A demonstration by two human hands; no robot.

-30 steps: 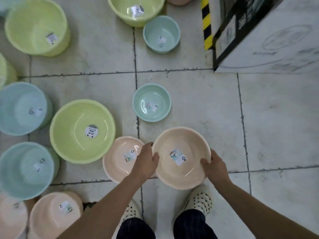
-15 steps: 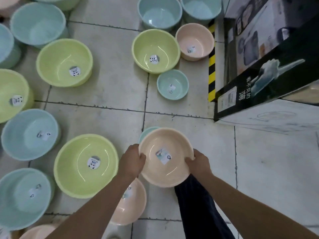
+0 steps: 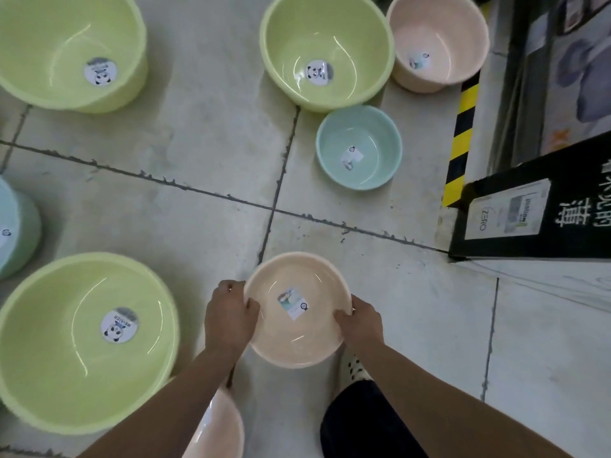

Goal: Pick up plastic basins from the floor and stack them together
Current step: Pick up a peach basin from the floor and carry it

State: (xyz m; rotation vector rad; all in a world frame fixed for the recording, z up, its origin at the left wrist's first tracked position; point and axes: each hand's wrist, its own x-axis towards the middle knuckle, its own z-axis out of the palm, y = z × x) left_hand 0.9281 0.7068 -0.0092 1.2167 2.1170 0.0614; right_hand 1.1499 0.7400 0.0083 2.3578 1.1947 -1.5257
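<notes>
carry | pink basin held level, left hand and right hand clamped on opposite rims | next pink basin far right, nearer right hand

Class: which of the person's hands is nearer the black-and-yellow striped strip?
Right. The right hand grips the pink basin on the side facing the striped strip; the left hand grips the opposite rim, farther away.

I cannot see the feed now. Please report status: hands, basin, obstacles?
Left hand and right hand grip opposite rims of pink basin, held level above floor. Small teal basin sits ahead. Nothing blocking.
</notes>
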